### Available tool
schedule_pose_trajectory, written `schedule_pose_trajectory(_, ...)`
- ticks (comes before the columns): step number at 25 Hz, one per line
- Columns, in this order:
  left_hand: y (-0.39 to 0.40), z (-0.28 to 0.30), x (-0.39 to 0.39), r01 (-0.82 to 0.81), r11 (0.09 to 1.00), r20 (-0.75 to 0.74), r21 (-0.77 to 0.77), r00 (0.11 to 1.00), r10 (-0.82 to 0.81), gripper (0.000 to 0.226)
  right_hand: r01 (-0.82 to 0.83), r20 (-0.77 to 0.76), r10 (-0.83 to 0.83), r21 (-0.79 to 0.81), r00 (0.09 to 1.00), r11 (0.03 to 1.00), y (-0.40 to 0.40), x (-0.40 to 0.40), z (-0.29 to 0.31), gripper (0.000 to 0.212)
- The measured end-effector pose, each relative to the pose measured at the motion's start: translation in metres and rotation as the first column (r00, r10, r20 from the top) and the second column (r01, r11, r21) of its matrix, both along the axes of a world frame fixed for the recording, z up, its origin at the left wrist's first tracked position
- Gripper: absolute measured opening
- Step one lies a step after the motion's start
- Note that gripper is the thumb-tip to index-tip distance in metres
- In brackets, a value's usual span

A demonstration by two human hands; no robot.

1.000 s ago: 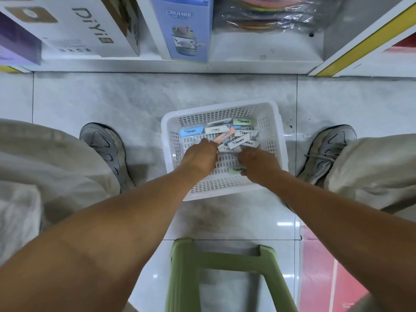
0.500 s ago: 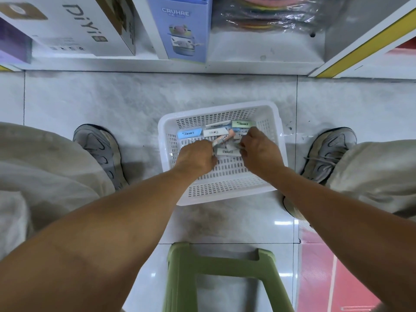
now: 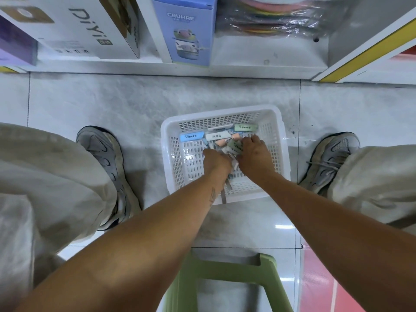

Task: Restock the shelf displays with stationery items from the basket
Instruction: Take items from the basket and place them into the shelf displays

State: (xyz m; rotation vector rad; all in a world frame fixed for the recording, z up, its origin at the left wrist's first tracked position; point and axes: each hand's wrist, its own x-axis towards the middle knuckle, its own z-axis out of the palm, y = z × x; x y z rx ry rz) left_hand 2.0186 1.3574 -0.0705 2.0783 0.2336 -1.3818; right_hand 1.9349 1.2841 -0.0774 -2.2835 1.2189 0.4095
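Erasers, small sleeved pastel blocks (image 3: 234,146), are now bunched between the left hand (image 3: 217,159) and right hand (image 3: 254,154) in the white perforated plastic basket (image 3: 284,158), both hands curled round several; lifting toward the shelf likely follows.

Grey marble floor (image 3: 112,102), green stool (image 3: 227,273).

Both arms reach down — left hand (image 3: 216,159) and right hand (image 3: 254,154) curled, nearly touching.

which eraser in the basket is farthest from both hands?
The blue eraser, alone at the far-left of the white basket. The white, pink and green ones lie closer to the left hand and right hand.
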Motion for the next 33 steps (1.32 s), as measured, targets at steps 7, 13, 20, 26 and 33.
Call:
schedule_pose_trajectory(7, -0.005, 0.002, 0.001, -0.082, 0.996, -0.07, -0.016, 0.994, 0.081, 0.034, 0.135, -0.044, -0.128, 0.228, 0.991, 0.964, 0.007, 0.01, 0.006, 0.022)
schedule_pose_trajectory(13, -0.004, 0.005, 0.006, -0.228, 0.973, -0.09, -0.02, 0.97, 0.225, 0.036, 0.217, -0.015, -0.225, 0.335, 0.974, 0.917, 0.022, 0.02, 0.018, 0.037)
schedule_pose_trajectory(20, 0.006, 0.011, 0.015, -0.253, 0.951, -0.129, -0.179, 0.964, 0.232, 0.023, 0.188, 0.002, -0.201, 0.34, 0.98, 0.921, 0.037, 0.027, 0.023, 0.031)
schedule_pose_trajectory(26, 0.009, 0.017, 0.019, -0.258, 0.923, -0.186, -0.286, 0.96, 0.21, 0.033, 0.025, 0.006, -0.028, 0.28, 1.0, 0.96, 0.044, 0.038, 0.032, 0.032)
schedule_pose_trajectory(33, 0.022, 0.003, 0.034, -0.419, 0.888, -0.264, -0.187, 0.893, 0.365, 0.03, 0.059, 0.244, -0.219, 0.532, 0.945, 0.845, 0.027, 0.024, 0.042, 0.015)
